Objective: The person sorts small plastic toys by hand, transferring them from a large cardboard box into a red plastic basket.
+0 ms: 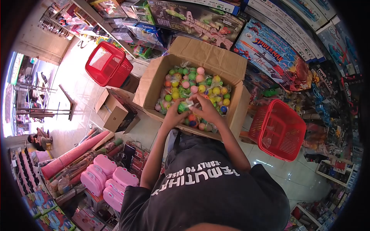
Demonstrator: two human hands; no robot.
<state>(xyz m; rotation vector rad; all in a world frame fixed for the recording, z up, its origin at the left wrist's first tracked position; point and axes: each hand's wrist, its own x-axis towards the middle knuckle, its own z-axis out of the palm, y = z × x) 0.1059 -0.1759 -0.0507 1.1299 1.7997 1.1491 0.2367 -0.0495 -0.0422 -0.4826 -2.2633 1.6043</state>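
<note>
- At the left, a red basket [125, 71] is seen beyond an opened carton [116, 117]; both are set well apart from the hands.
- Toward the middle, the cardboard box [210, 54] is loaded with coloured balls [194, 89]; its near wall is crossed by both forearms and is best left unleaned on.
- Low over the balls, the left hand [175, 113] is curved, its grip narrow beside the clear plastic [189, 102]; whether anything is pinched by it cannot be told.
- Between the hands, the clear plastic is found inside the box's outline, toward the near side; it is probably best worked by a loose edge, with light pulls, so that balls are not scattered.
- At its right, the right hand [207, 110] is brought in, its narrow grip apparently closed on the plastic; fingertips alone should be used.
- Farther right, a second red basket [260, 121] is placed near the box.
</note>
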